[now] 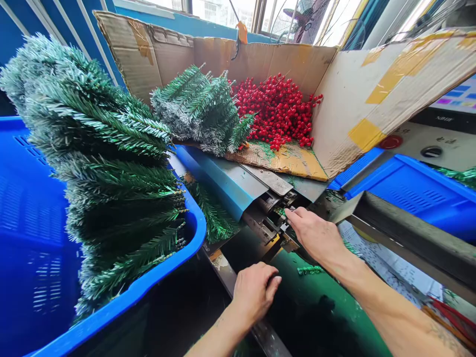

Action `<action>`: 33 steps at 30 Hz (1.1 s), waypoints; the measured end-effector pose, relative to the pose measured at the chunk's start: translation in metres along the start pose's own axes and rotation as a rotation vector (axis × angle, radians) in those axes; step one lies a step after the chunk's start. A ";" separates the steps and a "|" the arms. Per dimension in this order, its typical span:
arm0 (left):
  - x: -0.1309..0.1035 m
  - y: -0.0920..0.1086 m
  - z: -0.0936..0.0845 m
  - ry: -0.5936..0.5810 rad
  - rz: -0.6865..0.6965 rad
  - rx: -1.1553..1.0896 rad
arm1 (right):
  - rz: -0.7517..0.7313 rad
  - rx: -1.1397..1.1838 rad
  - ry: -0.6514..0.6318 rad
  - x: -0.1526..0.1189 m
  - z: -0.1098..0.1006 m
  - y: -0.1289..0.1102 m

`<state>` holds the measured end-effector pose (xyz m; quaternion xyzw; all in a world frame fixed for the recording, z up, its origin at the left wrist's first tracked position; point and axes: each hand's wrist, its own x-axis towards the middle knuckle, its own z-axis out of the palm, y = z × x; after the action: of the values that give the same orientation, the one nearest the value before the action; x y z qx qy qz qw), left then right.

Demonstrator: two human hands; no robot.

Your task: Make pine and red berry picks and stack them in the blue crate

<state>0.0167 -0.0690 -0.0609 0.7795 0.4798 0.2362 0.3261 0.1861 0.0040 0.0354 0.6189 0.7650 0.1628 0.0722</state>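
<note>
At the metal head of a machine [273, 218], my right hand [318, 237] is closed, its fingertips pressed together at the jaws. A bit of green shows beside them; what the fingers pinch is too small to make out. My left hand [255, 287] is lower and nearer to me, over a metal bar [226, 272]. Its fingers are curled in, and anything inside them is hidden. Behind the machine head, frosted green pine sprigs [201, 106] and a heap of red berry stems [277, 109] lie on a cardboard sheet [286, 158].
On the left, a blue plastic crate [33, 198] holds a tall stack of frosted pine branches [111, 173]. Upright cardboard walls [372, 94] surround the berries. A metal trough [409, 238], another blue crate [405, 188] and a control panel [442, 144] stand on the right.
</note>
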 end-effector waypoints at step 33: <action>-0.013 -0.010 0.000 0.324 0.061 -0.400 | 0.071 0.478 0.574 -0.010 0.051 -0.010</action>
<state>0.0051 -0.0774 -0.0686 0.6655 0.4461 0.4579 0.3853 0.1947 0.0003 -0.0172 0.5737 0.7486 0.1488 -0.2973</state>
